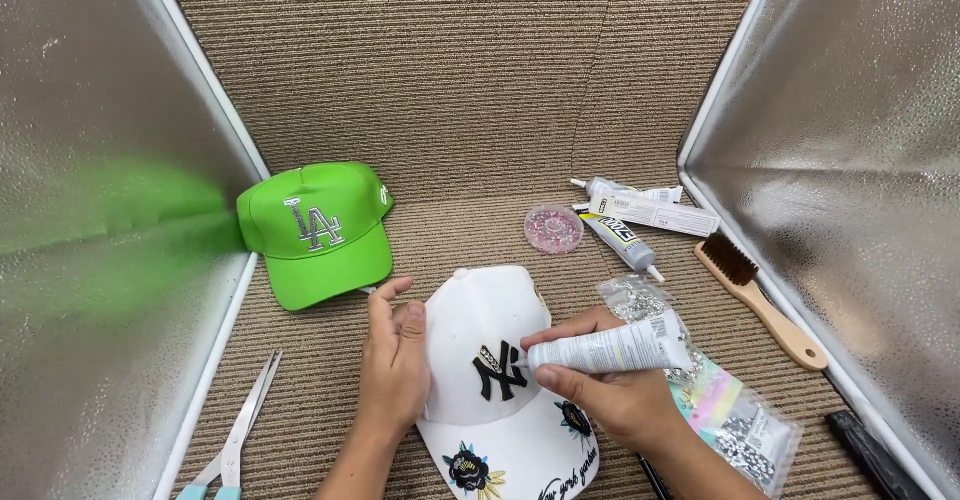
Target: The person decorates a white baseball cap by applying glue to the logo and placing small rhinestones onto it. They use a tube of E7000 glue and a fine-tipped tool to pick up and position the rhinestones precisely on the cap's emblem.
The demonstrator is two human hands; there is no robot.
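A white cap (480, 305) with a black embroidered emblem and flower patches on its brim lies in front of me. My left hand (393, 360) rests flat against the cap's left side, steadying it. My right hand (610, 385) grips a grey glue tube (610, 348), whose tip touches the emblem next to a short row of small rhinestones (489, 357).
A bright green cap (318, 232) sits at the left. Behind lie a round pink dish of rhinestones (554, 228), more glue tubes (622, 240) and a box (652, 214). A wooden brush (762, 300), rhinestone bags (735, 425) and scissors (238, 430) lie nearby. Silver panels stand on both sides.
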